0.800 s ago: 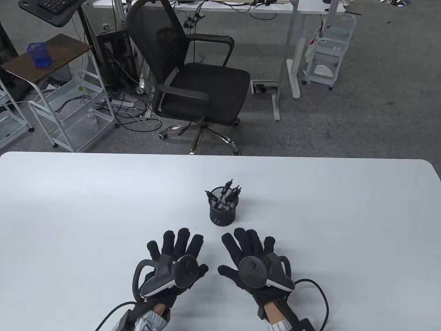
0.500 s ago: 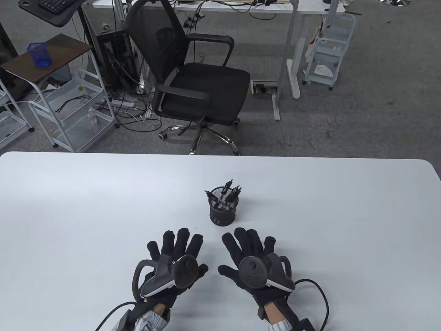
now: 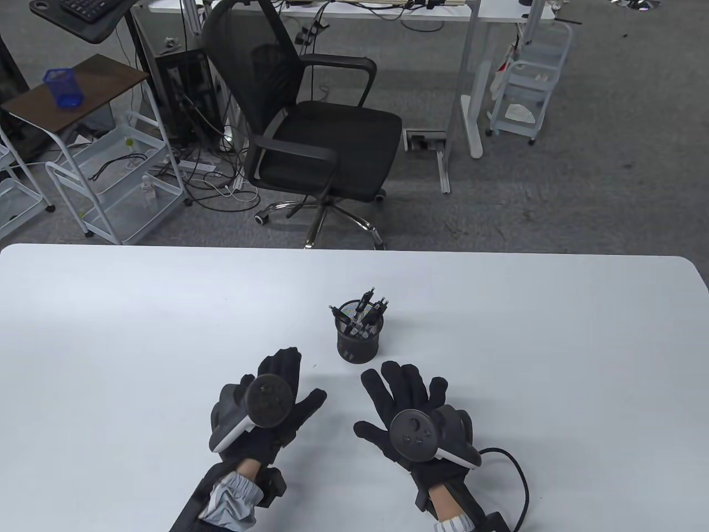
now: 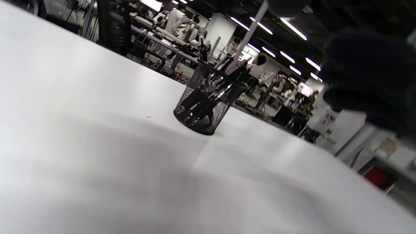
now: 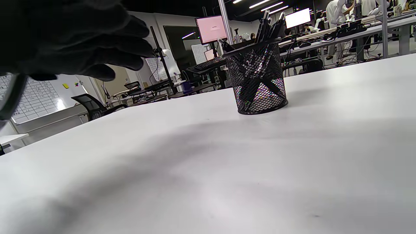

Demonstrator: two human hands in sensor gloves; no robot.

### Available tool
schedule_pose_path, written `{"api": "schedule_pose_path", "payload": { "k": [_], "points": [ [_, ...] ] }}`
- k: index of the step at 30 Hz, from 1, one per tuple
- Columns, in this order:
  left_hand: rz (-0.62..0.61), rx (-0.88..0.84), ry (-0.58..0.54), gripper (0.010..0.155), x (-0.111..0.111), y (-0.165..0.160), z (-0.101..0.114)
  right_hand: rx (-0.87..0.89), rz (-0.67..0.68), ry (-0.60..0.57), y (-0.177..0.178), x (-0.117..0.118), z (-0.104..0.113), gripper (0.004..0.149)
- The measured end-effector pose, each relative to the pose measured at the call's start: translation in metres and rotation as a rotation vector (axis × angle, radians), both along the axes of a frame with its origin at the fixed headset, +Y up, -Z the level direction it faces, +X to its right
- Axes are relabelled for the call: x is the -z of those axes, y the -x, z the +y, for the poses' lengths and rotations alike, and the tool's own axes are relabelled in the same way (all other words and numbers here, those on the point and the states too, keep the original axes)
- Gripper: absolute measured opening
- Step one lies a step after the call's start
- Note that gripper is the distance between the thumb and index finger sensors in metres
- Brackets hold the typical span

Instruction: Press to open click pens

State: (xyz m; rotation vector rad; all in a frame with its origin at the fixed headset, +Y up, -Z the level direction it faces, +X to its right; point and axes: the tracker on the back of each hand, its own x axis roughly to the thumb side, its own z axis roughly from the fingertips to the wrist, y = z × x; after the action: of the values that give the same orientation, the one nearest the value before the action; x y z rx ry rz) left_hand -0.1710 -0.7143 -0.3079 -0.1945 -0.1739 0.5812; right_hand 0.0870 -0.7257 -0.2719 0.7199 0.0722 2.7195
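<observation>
A handful of dark click pens [image 3: 365, 316] stand bunched in a round black mesh cup [image 3: 357, 342], which sits upright on the white surface [image 3: 111, 332], near its middle and a little toward six o'clock. The pens lean mostly toward one o'clock, their upper ends sticking out above the cup's rim, while one slants off toward ten o'clock. In the right wrist view the cup [image 5: 257, 78] shows the crossed barrels through its mesh, with the pens [image 5: 271, 24] fanning out above the rim.
</observation>
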Motion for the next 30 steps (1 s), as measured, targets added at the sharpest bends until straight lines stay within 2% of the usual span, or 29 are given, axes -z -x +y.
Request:
{"api": "schedule_pose_path", "payload": {
  "k": [5,7,8,11,14,18,25,30],
  "points": [
    [0.096,-0.323,0.116,0.079,0.045,0.003,-0.011,-0.001,0.009,0.001,0.002,-0.001,0.001,0.078],
    [0.119,-0.438,0.217,0.079,0.067,0.001,-0.020,-0.009,0.013,0.004,0.002,-0.001,0.000,0.078],
    [0.119,-0.460,0.240,0.079,0.072,0.001,-0.022,-0.010,0.013,0.005,0.003,-0.001,0.000,0.078],
    [0.084,-0.562,0.357,0.079,0.093,-0.004,-0.037,-0.017,0.018,0.011,0.004,-0.001,-0.002,0.078],
    [-0.045,-0.548,0.485,0.082,0.113,-0.016,-0.044,-0.022,0.023,0.019,0.006,0.000,-0.004,0.078],
    [0.007,-0.452,0.456,0.080,0.130,-0.029,-0.048,-0.035,0.031,0.028,0.008,0.000,-0.007,0.078],
    [0.092,-0.706,0.483,0.066,0.136,-0.035,-0.065,-0.049,0.027,0.034,0.009,0.000,-0.009,0.078],
    [0.088,-0.721,0.482,0.059,0.134,-0.037,-0.066,-0.045,0.019,0.030,0.007,0.001,-0.009,0.078]
  ]
}}
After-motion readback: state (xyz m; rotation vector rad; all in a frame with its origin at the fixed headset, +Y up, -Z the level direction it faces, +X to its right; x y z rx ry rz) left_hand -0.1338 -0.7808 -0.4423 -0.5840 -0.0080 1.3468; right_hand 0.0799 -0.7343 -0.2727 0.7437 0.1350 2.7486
